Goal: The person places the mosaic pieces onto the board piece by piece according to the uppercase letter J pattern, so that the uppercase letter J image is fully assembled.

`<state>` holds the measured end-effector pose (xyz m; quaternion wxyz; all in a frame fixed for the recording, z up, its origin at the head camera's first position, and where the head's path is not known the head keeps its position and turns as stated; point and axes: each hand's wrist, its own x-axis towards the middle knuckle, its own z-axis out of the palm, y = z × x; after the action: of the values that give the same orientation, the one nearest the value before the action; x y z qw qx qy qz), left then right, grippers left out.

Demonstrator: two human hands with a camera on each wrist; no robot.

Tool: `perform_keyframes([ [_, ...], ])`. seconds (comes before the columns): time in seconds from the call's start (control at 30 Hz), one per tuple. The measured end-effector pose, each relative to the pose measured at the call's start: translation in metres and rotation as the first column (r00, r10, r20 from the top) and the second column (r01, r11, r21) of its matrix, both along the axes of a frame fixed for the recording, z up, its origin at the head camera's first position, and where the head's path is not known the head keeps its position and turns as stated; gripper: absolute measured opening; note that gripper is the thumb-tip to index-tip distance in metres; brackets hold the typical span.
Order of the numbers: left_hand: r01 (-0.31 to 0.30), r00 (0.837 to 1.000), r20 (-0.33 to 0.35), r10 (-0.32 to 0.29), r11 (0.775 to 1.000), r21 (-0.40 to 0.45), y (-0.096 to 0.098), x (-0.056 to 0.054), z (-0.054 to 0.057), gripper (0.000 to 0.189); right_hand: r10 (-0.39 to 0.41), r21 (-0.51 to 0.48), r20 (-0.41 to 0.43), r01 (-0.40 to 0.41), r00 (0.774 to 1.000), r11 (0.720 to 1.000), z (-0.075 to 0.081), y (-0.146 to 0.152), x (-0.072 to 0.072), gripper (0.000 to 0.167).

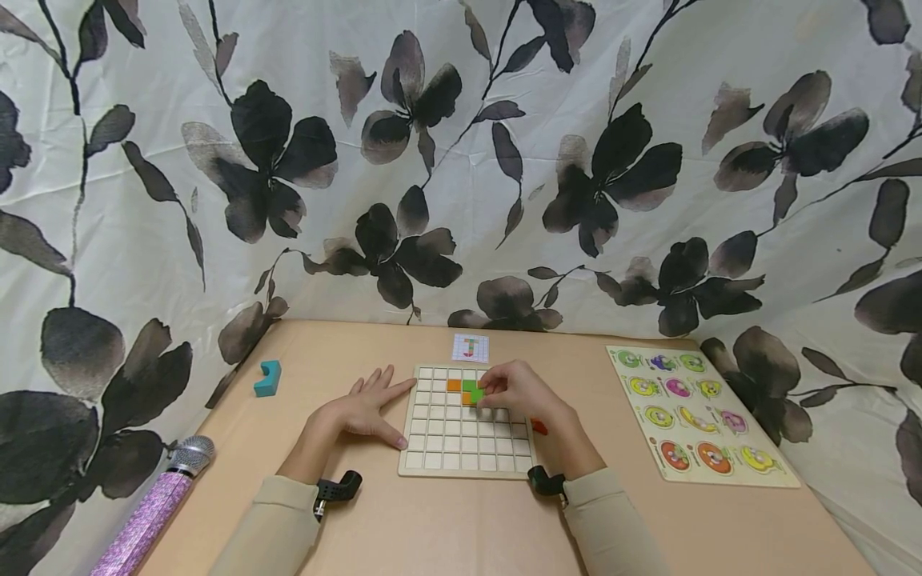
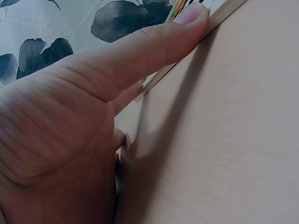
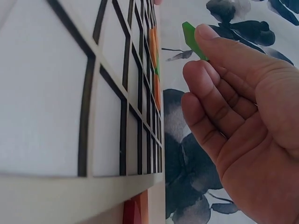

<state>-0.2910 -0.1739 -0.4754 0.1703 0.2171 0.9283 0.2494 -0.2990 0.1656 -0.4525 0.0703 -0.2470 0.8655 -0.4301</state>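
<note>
My left hand (image 1: 360, 408) lies at the left side of a white gridded board (image 1: 432, 462), fingers spread and straight. In the left wrist view its thumb (image 2: 187, 25) touches the board's edge. Over the upper part of the board, my right hand (image 1: 522, 392) pinches a small green tile (image 3: 190, 39) between thumb and fingertips. In the right wrist view that tile is held off the grid. An orange tile (image 1: 454, 386) and a green tile (image 1: 468, 385) sit in grid cells below the far rim, with another orange bit partly hidden beside the held tile.
A small card with a coloured pattern (image 1: 471, 347) lies behind the board. Red pieces (image 1: 539, 427) show at the board's right edge. A teal block (image 1: 267, 378) stands at left, a glittery microphone (image 1: 154, 508) at front left. A fruit picture board (image 1: 709, 410) lies at right.
</note>
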Motion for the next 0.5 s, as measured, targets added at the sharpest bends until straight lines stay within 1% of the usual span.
perform_keyframes([
  [0.2, -0.003, 1.0, -0.001, 0.003, 1.0, -0.001, -0.0001, -0.0004, 0.0, 0.12, 0.002, 0.03, 0.016, -0.003, 1.0, 1.0, -0.0017, -0.0048, 0.0004, 0.023],
  [0.5, 0.003, 1.0, -0.007, -0.003, 1.0, 0.002, 0.0, -0.0006, -0.0003, 0.12, 0.054, 0.066, 0.018, -0.055, 0.998, 0.996, -0.0035, -0.009, 0.0009, 0.021],
])
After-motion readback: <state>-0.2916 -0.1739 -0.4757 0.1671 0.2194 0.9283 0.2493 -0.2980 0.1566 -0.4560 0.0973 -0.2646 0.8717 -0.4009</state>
